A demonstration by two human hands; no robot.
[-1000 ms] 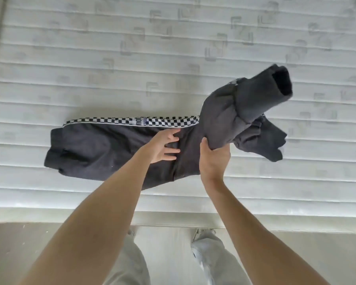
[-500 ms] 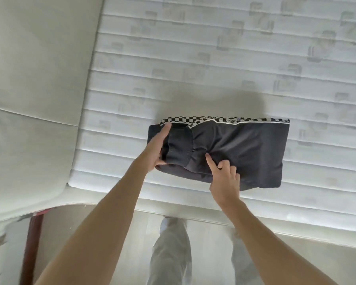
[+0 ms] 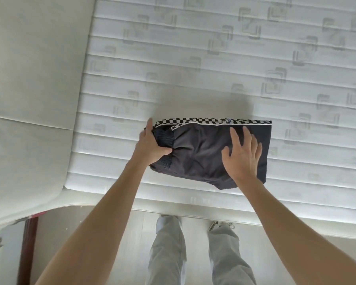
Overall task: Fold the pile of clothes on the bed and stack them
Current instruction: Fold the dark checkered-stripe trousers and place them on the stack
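Head view: dark trousers (image 3: 201, 149) with a checkered side stripe (image 3: 203, 121) are seen lying folded in half on the mattress (image 3: 193, 58), near its front edge. The cuffed end is gripped by the left hand (image 3: 151, 146), thumb curled over the fabric. The right hand (image 3: 243, 155) is laid flat on the cloth, fingers spread. One garment is judged partly folded; no pile or stack is visible, so the remainder cannot be assessed.

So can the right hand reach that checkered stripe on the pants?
Probably yes: the right hand lies flat on the folded pants, and the checkered stripe sits uncovered just beyond its fingertips.
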